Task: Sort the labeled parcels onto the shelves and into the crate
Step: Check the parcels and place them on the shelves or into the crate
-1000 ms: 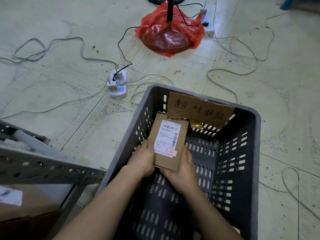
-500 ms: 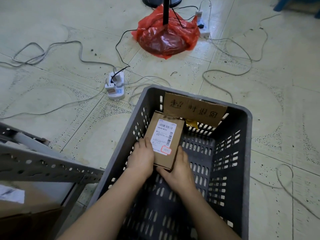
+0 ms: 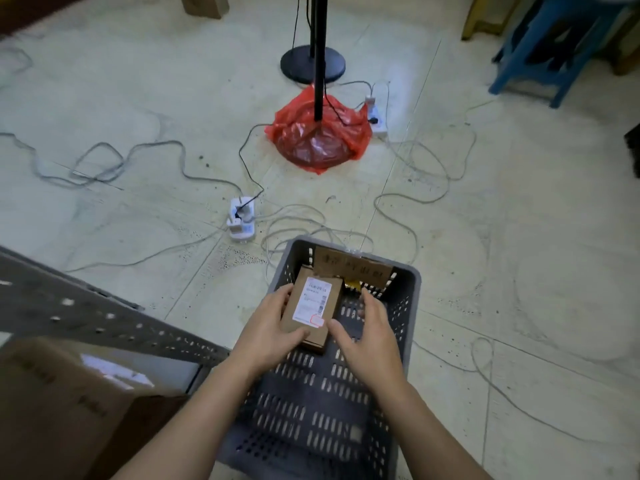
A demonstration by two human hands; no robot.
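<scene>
Here, a brown cardboard parcel (image 3: 309,310) with a white label sits inside the grey slotted plastic crate (image 3: 408,285), at its far end. The left hand (image 3: 268,332) grips it; the right hand (image 3: 369,336) hovers beside it, fingers apart. Released tilted, it could topple.

You get dim, even light with soft shadows. Motion blur smears the shelf rail (image 3: 86,317) and crate (image 3: 412,282); wide-angle bending curves the edges; pale floor (image 3: 138,81) shows mild glare.

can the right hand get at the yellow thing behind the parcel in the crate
Probably yes: the right hand hovers open inside the crate, and the yellow item lies exposed just beyond its fingertips, beside the parcel.
</scene>
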